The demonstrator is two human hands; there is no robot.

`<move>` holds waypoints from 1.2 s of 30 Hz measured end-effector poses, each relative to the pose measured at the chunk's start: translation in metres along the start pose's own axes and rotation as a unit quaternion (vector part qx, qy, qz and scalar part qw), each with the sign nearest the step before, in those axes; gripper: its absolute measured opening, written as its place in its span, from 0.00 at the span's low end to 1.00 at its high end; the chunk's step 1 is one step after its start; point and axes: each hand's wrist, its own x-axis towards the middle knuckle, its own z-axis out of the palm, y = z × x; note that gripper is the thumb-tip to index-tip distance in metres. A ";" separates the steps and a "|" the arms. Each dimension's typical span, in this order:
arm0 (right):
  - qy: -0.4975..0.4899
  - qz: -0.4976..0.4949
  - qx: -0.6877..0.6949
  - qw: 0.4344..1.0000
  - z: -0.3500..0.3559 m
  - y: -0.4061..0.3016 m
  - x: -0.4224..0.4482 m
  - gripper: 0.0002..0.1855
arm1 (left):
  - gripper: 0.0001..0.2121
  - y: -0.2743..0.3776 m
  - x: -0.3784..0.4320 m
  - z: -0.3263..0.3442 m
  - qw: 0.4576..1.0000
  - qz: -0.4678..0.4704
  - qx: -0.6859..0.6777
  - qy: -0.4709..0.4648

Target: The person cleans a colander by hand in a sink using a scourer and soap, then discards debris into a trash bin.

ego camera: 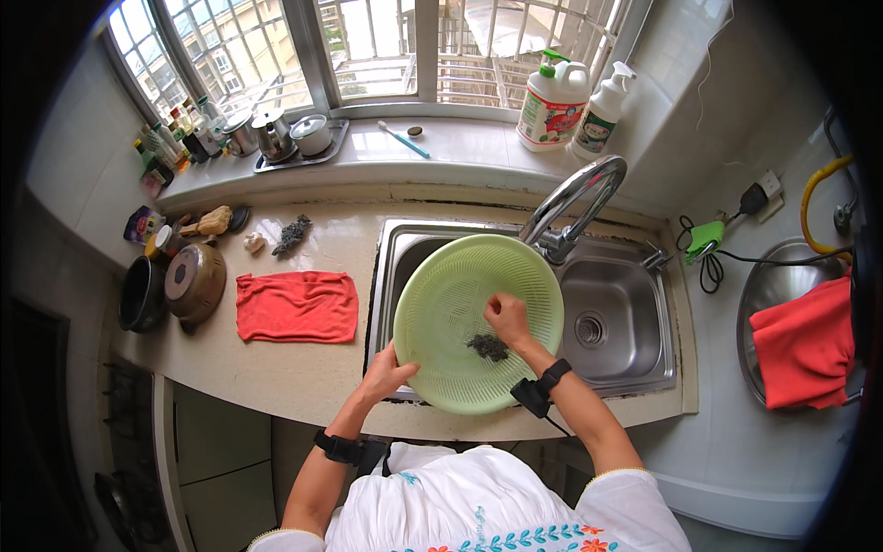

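A light green plastic colander sits over the left bowl of the sink, its rim reaching past the front edge of the counter. My left hand grips its left rim, thumb on the inner side. My right hand is over the inside of the colander with the fingers curled in. Whether anything is inside those fingers is hidden. A dark grey frayed clump, perhaps a scouring pad, lies on the colander's inner surface beside my right wrist. Black straps with small devices are on both wrists.
A chrome faucet arches behind the colander, with the right sink bowl beside it. Leftward lie a red cloth, another dark frayed clump, garlic and pots. Pump bottles stand on the windowsill.
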 end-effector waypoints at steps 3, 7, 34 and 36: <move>0.010 0.018 -0.014 1.000 -0.001 0.009 0.008 0.06 | 0.20 0.001 0.001 0.001 1.000 0.001 0.012 -0.011; 0.013 0.034 -0.045 0.998 0.009 -0.001 0.015 0.06 | 0.22 -0.001 0.000 0.000 1.000 0.017 0.023 0.007; 0.066 0.137 0.058 0.987 0.006 0.008 0.007 0.09 | 0.19 -0.006 0.000 0.001 0.999 0.004 0.032 -0.002; 0.051 0.148 0.025 0.987 0.011 0.014 0.009 0.10 | 0.19 -0.003 -0.001 0.002 0.999 0.000 0.033 -0.002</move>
